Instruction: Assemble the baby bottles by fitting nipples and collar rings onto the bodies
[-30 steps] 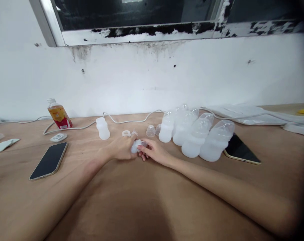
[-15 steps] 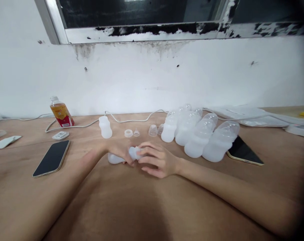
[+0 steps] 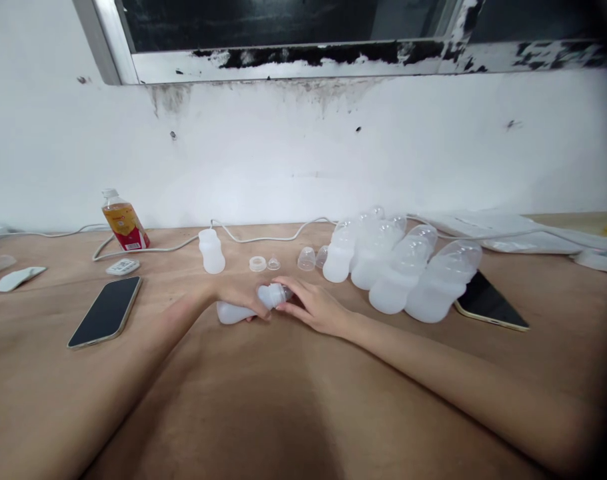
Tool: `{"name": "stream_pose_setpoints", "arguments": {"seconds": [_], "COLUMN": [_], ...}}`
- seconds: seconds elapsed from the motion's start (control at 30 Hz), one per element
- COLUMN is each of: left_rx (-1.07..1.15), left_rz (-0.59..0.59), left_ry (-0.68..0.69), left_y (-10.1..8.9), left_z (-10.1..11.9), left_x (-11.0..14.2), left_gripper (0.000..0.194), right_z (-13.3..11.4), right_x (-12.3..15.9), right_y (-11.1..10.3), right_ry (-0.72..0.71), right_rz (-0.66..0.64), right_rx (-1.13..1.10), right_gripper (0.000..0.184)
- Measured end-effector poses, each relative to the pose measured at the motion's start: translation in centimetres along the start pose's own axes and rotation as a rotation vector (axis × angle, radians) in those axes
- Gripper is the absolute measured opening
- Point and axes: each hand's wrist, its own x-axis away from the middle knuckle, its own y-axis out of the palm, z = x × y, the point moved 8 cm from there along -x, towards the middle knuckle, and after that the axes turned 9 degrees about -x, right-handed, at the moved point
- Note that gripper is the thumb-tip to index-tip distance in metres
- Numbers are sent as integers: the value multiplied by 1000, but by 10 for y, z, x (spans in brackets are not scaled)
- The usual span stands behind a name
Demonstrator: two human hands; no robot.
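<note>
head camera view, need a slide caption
The left hand grips a baby bottle sideways, the right hand at its top, with capped baby bottles nearby.

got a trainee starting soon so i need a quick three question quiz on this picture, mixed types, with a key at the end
1. Multiple choice: what does the left hand hold?
a) a black phone
b) a drink bottle
c) a milky white bottle

2. True or false: the white ring lies between the lone standing bottle and the clear caps.

3. Fill in: the right hand is at the ____ (neck or base) end of the bottle in the left hand.

Key: 1. c; 2. true; 3. neck
</note>
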Motion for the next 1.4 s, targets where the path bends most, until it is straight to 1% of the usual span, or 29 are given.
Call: {"name": "stream_pose_setpoints", "arguments": {"seconds": [0.07, 0.13, 0.2, 0.23, 0.27, 0.3, 0.4, 0.47, 0.53, 0.6, 0.73, 0.83, 0.93, 1.1, 1.17, 1.3, 1.4], "left_rx": [18, 52, 63, 44, 10, -30, -159, -253, -363, -475, -659, -766, -864, -1058, -1116, -1195, -1233], "left_rz": [-14, -40, -42, -1, 78, 195, 603, 805, 940, 1006, 1024, 1013, 1019, 1051, 1031, 954, 955], "left_ry": [-6, -16, -31, -33, -30, -22, 35, 76, 87, 53, -66, -116, -129, -128, -124, -96, -105], "left_y": [1, 2, 0, -5, -14, -26, -68, -87, -98, -102, -101, -98, -97, -95, -94, -89, -88], "left_z": [-1, -4, -6, -6, -5, -2, 13, 23, 28, 25, 6, -3, -6, -3, -4, -10, -14], "left_x": [0, 1, 3, 5, 7, 10, 31, 46, 56, 58, 50, 45, 44, 45, 43, 36, 35], "left_gripper": [45, 45, 41, 40, 39, 39, 41, 39, 38, 38, 40, 38, 38, 41, 42, 41, 39], "right_z": [0, 2, 10, 14, 17, 20, 20, 20, 22, 23, 24, 25, 25, 25, 24, 23, 23], "right_x": [1, 4, 6, 7, 7, 7, 2, 1, 0, 0, -1, -1, -1, -1, -1, -1, -1], "right_y": [-4, -11, -22, -26, -28, -28, -16, -9, -6, -6, -7, -6, -5, -5, -5, -6, -6], "right_ry": [-81, -123, -80, -38, 5, 39, 93, 122, 161, 194, 217, 222, 216, 232, 232, 221, 220], "right_rz": [32, 112, 223, 266, 284, 274, 132, 51, 20, 16, 11, 3, 1, -7, -7, -9, -8], "right_rx": [30, 94, 139, 146, 147, 149, 188, 198, 173, 143, 132, 127, 128, 139, 140, 139, 142], "right_gripper": [31, 26, 25, 25, 26, 28, 37, 39, 38, 37, 36, 36, 36, 36, 36, 35, 35]}}
